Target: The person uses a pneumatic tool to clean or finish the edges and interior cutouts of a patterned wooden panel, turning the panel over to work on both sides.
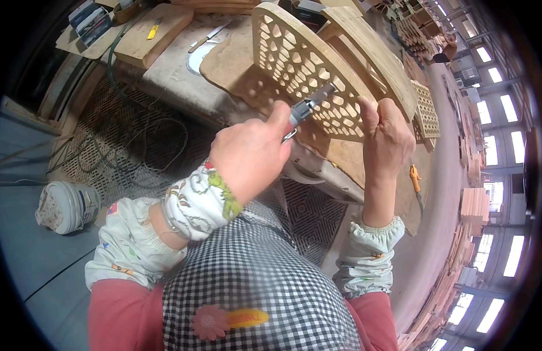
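Observation:
A pale wooden panel point(271, 44) pierced with many rounded holes stands tilted on the bench. My right hand point(388, 137) is closed on its lower right edge, with the thumb lying up along it. In my left hand point(253, 149) is a grey metal hand tool point(306, 108) with a flat, narrow tip. That tip lies over the panel's holes near its middle; whether it touches the wood I cannot tell. The left fingers are wrapped round the tool's body and mostly hidden. Beneath the panel lies a brown board point(224, 64).
Behind the panel leans a wooden frame point(370, 50), with a smaller pierced panel point(426, 111) beyond. A knife point(209, 36), a white disc point(196, 60), a yellow cutter point(154, 29) and an orange-handled tool point(415, 175) lie about. Hoses point(110, 64) trail near a white bucket point(69, 206).

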Demonstrator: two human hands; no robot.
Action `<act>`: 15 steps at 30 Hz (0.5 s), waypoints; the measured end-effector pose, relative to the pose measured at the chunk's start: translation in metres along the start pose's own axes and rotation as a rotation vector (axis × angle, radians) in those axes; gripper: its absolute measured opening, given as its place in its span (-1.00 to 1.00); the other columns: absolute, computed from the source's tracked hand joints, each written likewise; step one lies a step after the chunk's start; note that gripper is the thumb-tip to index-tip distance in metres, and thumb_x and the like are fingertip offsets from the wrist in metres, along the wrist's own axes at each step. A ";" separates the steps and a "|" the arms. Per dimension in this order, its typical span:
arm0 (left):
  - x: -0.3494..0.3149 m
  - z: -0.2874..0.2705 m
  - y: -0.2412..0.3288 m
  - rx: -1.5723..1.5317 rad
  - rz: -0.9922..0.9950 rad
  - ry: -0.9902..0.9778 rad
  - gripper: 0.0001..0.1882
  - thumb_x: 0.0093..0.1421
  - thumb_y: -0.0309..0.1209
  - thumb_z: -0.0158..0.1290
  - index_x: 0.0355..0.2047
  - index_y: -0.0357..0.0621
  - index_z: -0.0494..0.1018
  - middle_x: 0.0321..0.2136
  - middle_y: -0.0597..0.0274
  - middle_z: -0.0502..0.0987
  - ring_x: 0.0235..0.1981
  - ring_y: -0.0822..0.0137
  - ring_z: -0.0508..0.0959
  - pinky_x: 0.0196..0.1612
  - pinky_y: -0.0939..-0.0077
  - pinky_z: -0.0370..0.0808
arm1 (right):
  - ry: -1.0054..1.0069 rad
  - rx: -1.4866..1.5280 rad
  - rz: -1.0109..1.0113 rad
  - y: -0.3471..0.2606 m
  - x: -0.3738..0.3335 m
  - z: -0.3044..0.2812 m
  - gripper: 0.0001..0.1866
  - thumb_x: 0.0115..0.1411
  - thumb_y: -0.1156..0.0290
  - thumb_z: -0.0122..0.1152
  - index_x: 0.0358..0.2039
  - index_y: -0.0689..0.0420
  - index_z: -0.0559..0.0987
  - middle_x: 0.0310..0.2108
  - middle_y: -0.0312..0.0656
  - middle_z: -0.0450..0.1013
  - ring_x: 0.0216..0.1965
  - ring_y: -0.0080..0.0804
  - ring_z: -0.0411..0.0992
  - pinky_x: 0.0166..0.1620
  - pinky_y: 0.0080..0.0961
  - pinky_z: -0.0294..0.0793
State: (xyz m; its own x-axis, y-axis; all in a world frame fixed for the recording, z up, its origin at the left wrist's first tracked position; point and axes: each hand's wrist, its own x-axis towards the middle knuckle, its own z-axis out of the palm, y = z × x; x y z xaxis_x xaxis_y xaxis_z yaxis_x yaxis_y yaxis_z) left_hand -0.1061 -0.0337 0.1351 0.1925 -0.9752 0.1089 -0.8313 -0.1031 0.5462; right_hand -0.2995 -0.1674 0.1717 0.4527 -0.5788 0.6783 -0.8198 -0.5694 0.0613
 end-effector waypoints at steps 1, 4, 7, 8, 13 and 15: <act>0.003 0.000 0.002 0.016 0.001 0.017 -0.59 0.31 -0.20 0.16 0.00 -0.09 0.28 -0.55 -0.01 0.64 -0.51 -0.11 0.68 -0.47 0.03 0.63 | 0.001 0.000 -0.003 -0.001 0.000 -0.001 -0.45 0.30 -0.10 0.31 -0.53 0.10 0.37 -0.58 -0.16 0.37 -0.58 -0.11 0.37 -0.50 -0.26 0.35; 0.007 0.004 0.003 0.036 0.003 0.043 -0.60 0.30 -0.19 0.18 -0.04 -0.08 0.28 -0.56 -0.01 0.63 -0.51 -0.11 0.68 -0.47 0.04 0.63 | 0.004 -0.013 0.007 -0.004 0.000 -0.001 -0.44 0.29 -0.11 0.32 -0.53 0.10 0.38 -0.57 -0.15 0.39 -0.58 -0.10 0.38 -0.50 -0.26 0.35; 0.004 0.009 -0.001 0.046 -0.007 0.042 -0.60 0.29 -0.19 0.19 -0.04 -0.06 0.28 -0.55 -0.01 0.64 -0.51 -0.12 0.68 -0.47 0.02 0.63 | -0.002 -0.033 0.016 -0.002 0.001 0.001 -0.44 0.28 -0.11 0.33 -0.53 0.11 0.38 -0.57 -0.13 0.39 -0.57 -0.08 0.40 -0.49 -0.24 0.36; 0.004 0.009 -0.003 0.052 -0.008 0.039 -0.60 0.29 -0.18 0.19 -0.04 -0.06 0.28 -0.55 -0.01 0.64 -0.51 -0.12 0.68 -0.47 0.01 0.63 | -0.006 -0.025 0.029 0.000 0.001 0.002 -0.44 0.28 -0.11 0.32 -0.53 0.11 0.38 -0.57 -0.12 0.39 -0.56 -0.07 0.40 -0.48 -0.23 0.36; -0.021 0.007 -0.027 -0.235 -0.112 -0.162 -0.49 0.28 -0.14 0.20 0.09 -0.09 0.28 -0.39 -0.09 0.66 -0.35 -0.20 0.69 -0.29 0.02 0.62 | -0.030 -0.020 0.038 0.026 0.001 0.006 -0.43 0.30 -0.14 0.29 -0.51 0.12 0.40 -0.58 -0.09 0.40 -0.54 -0.04 0.43 -0.47 -0.21 0.37; -0.034 0.019 -0.056 -0.459 -0.173 -0.266 -0.39 0.27 -0.10 0.22 0.17 -0.11 0.26 -0.31 -0.14 0.66 -0.28 -0.21 0.69 -0.20 0.06 0.61 | -0.054 0.052 0.049 0.043 0.005 0.013 -0.42 0.31 -0.16 0.28 -0.51 0.13 0.42 -0.58 -0.10 0.40 -0.56 -0.06 0.41 -0.47 -0.23 0.37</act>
State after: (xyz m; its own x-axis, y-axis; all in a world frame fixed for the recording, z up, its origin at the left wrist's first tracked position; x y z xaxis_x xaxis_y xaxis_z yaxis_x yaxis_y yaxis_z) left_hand -0.0758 0.0018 0.0852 0.1183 -0.9735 -0.1959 -0.4750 -0.2287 0.8498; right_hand -0.3275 -0.2022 0.1678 0.4317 -0.6364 0.6392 -0.8229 -0.5680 -0.0097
